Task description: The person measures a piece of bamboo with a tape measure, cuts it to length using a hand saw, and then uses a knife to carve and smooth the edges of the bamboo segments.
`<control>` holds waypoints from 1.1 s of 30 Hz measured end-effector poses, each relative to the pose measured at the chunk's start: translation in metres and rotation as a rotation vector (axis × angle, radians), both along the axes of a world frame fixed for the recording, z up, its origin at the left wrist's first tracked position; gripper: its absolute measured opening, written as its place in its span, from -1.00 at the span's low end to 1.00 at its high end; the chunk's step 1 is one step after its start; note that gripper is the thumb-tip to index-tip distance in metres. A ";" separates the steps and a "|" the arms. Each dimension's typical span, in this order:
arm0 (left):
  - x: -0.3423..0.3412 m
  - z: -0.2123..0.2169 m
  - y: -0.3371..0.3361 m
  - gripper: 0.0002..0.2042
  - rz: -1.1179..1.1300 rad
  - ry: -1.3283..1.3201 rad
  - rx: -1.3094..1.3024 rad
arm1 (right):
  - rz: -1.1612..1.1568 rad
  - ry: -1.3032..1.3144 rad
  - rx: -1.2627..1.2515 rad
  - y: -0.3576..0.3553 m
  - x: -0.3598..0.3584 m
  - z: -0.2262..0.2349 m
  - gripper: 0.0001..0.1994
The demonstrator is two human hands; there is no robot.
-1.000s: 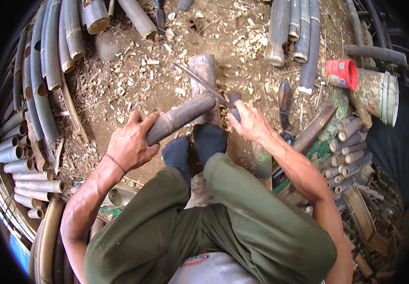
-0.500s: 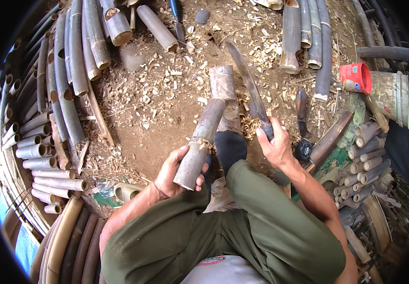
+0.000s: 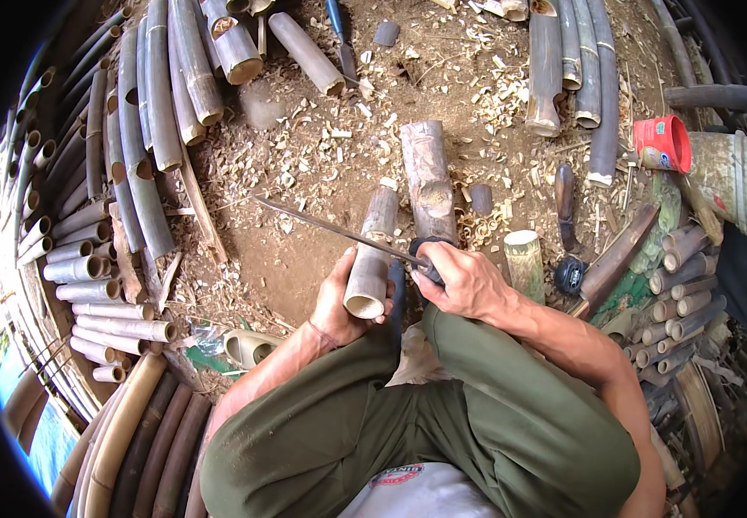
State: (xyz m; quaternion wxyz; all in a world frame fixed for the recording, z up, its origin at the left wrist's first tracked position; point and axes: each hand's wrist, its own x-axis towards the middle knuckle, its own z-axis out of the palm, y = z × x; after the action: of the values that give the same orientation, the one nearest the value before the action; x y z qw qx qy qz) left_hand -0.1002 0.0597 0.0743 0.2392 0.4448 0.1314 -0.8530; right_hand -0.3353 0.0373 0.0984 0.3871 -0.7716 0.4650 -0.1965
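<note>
My left hand [image 3: 345, 300] is wrapped round a grey bamboo tube [image 3: 368, 278] that has a node at mid-length. Its hollow near end faces me, and the tube slants up and away between my knees. In my right hand [image 3: 468, 278] is the handle of a long-bladed machete [image 3: 322, 226]. The blade points left across the tube near the node; whether it touches the tube I cannot tell. Just beyond, a thick wooden log [image 3: 430, 177] with a notched, worn top lies on the ground in front of my foot.
Wood shavings cover the dirt floor. Bamboo poles [image 3: 162, 104] lie at the far left, with cut tubes [image 3: 123, 332] stacked below. More tubes [image 3: 684, 285] are piled at right, near a red tub [image 3: 660, 145] and a grey bucket [image 3: 723, 186]. A bamboo piece [image 3: 524, 263] stands beside my right forearm.
My right hand has moved left and down, and the machete has swung from upright to lying across the tube. The tube has tipped, showing its hollow near end.
</note>
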 end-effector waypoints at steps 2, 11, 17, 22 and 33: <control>-0.003 0.002 0.001 -0.36 -0.022 -0.025 -0.025 | 0.028 0.088 0.070 -0.003 -0.001 -0.011 -0.69; 0.005 -0.008 0.005 -0.40 0.082 0.006 0.048 | 0.016 -0.204 -0.091 -0.008 0.018 0.015 -0.72; 0.005 -0.006 0.002 -0.39 0.027 -0.048 0.013 | 0.040 -0.090 0.089 -0.007 0.016 0.005 -0.66; 0.003 -0.005 -0.001 -0.39 0.067 -0.003 0.045 | 0.066 -0.093 -0.052 -0.009 0.017 0.003 -0.68; 0.006 -0.004 -0.001 -0.36 0.093 0.050 0.040 | 0.110 -0.009 -0.218 -0.013 0.017 -0.011 -0.74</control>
State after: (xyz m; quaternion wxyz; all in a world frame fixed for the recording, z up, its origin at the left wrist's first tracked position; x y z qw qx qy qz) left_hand -0.0940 0.0591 0.0704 0.2666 0.4214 0.1747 -0.8490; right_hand -0.3181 0.0239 0.0874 0.3134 -0.8325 0.3961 -0.2277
